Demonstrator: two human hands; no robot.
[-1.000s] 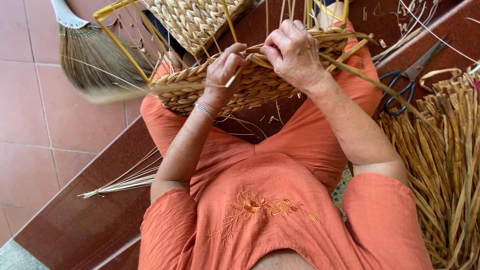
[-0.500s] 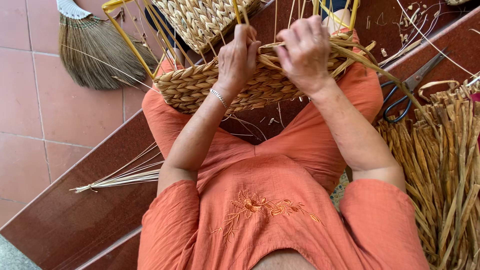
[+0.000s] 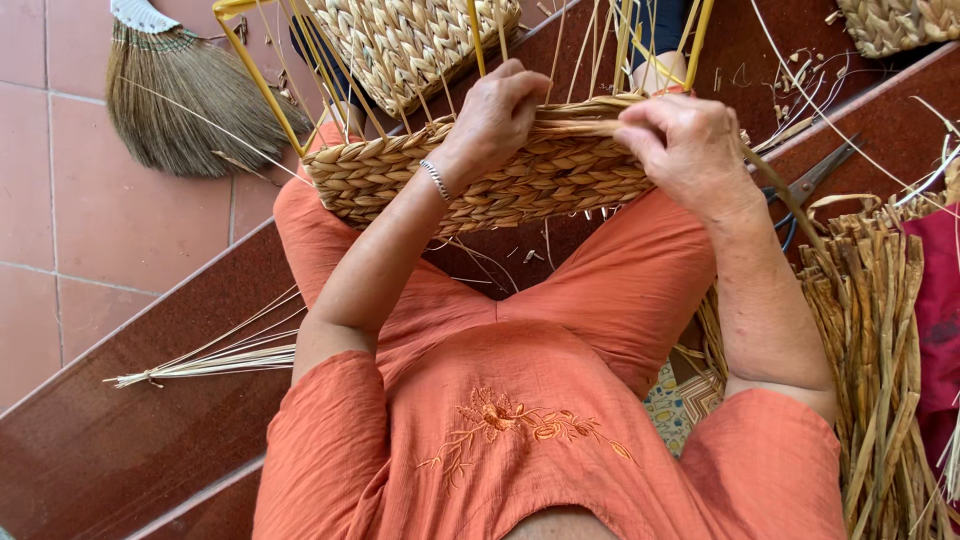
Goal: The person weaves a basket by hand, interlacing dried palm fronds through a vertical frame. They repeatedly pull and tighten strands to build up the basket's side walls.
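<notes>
Resting on the lap at upper centre, the half-woven tan rush basket on its yellow wire frame (image 3: 480, 175) has several finished rows; bare uprights remain. Left hand (image 3: 495, 115) and right hand (image 3: 685, 145) both pinch its topmost strand.

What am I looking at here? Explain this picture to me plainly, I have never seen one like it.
There is no machine here. A camera worn on a person's head looks down at their own lap and two bare hands. The left hand and right hand both grip the top edge of a half-woven basket resting on the knees, with yellow frame rods sticking up. On the floor lie a broom, scissors, a bundle of dried reeds and thin straw stalks.
</notes>
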